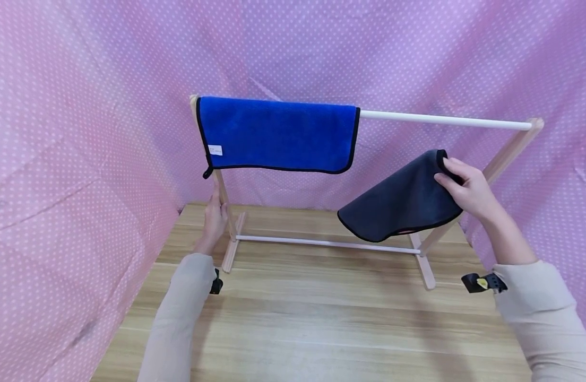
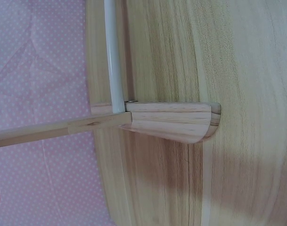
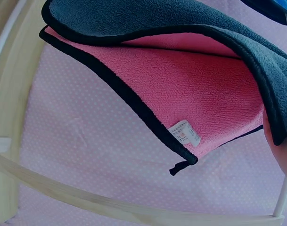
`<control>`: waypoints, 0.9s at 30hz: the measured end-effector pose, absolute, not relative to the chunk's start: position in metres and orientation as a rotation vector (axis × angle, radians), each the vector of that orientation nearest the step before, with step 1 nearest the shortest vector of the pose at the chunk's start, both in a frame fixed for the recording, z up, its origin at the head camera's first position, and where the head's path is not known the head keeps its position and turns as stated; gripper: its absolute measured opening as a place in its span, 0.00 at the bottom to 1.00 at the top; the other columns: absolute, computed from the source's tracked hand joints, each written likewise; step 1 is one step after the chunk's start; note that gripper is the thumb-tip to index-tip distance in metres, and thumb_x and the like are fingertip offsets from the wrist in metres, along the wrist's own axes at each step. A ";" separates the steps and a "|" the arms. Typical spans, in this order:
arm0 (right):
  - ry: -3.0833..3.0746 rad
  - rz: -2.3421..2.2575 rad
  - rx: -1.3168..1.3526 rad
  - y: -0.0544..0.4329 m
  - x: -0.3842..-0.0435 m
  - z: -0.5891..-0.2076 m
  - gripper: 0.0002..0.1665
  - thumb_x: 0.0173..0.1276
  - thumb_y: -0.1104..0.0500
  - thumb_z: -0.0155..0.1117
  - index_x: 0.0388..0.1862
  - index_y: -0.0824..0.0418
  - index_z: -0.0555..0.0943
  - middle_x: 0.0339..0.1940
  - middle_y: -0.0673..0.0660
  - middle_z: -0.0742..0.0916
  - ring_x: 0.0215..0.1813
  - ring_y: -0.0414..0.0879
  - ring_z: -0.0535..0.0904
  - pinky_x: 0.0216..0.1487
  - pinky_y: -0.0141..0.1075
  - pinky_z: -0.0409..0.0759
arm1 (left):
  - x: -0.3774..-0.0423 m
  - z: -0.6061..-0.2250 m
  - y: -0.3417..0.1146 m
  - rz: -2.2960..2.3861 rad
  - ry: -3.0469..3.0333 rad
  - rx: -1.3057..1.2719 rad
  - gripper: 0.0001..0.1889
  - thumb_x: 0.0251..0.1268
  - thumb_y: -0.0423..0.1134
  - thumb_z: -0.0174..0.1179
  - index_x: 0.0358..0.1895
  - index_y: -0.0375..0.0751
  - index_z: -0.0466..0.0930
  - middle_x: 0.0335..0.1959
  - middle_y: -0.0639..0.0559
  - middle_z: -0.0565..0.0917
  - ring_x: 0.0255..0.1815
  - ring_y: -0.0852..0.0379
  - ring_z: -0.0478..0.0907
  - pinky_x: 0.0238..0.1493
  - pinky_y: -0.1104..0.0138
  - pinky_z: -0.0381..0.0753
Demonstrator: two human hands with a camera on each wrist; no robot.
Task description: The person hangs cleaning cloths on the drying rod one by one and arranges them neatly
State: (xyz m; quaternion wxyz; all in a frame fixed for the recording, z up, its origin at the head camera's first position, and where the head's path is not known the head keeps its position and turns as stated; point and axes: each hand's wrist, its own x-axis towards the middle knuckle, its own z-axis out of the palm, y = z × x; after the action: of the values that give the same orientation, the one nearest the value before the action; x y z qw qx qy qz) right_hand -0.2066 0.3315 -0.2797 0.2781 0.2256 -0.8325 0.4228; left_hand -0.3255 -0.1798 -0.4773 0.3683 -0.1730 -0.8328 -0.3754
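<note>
A grey towel with black edging hangs folded from my right hand, which pinches it at its upper right end. Its pink inner side and a small white label show in the right wrist view. The towel is in front of the rack, below the white top rail. My left hand is beside the rack's left wooden post, fingers pointing up and fairly straight; contact is hard to tell. Only a sliver of that hand shows in the left wrist view.
A blue towel with black edging and a white label hangs over the left part of the top rail. The rack's wooden feet and lower white rail are at the wooden table. Pink dotted cloth surrounds it.
</note>
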 end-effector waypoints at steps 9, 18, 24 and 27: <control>-2.114 1.043 0.642 0.334 -0.212 -0.251 0.18 0.52 0.85 0.52 0.41 0.77 0.79 0.28 0.36 0.76 0.30 0.30 0.68 0.33 0.20 0.65 | -0.325 -0.477 -0.178 -0.981 -2.167 -0.435 0.34 0.59 0.19 0.49 0.69 0.36 0.50 0.41 0.22 0.72 0.39 0.29 0.73 0.39 0.44 0.74; -2.014 0.985 0.583 0.337 -0.222 -0.224 0.16 0.52 0.82 0.52 0.42 0.79 0.77 0.27 0.35 0.75 0.31 0.30 0.66 0.36 0.22 0.62 | -0.324 -0.477 -0.178 -1.004 -2.164 -0.424 0.39 0.59 0.18 0.48 0.72 0.46 0.45 0.41 0.23 0.72 0.35 0.32 0.72 0.37 0.45 0.74; -1.996 1.081 0.442 0.338 -0.228 -0.201 0.18 0.55 0.78 0.53 0.42 0.67 0.83 0.29 0.38 0.77 0.33 0.32 0.69 0.38 0.22 0.64 | -0.324 -0.477 -0.179 -1.014 -2.169 -0.416 0.38 0.58 0.18 0.48 0.71 0.43 0.47 0.41 0.22 0.72 0.37 0.31 0.72 0.39 0.45 0.74; -2.007 1.108 0.339 0.339 -0.233 -0.188 0.22 0.56 0.75 0.54 0.44 0.56 0.84 0.30 0.38 0.78 0.34 0.32 0.70 0.41 0.22 0.63 | -0.324 -0.477 -0.179 -1.018 -2.159 -0.415 0.37 0.58 0.17 0.48 0.70 0.41 0.48 0.42 0.22 0.72 0.38 0.30 0.72 0.40 0.44 0.74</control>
State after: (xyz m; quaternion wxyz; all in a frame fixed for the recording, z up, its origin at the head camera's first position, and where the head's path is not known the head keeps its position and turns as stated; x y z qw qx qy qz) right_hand -0.2334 0.3389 -0.1884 0.4003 0.1342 -0.7936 0.4381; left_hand -0.3245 -0.1794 -0.4768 0.3516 -0.1604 -0.8343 -0.3932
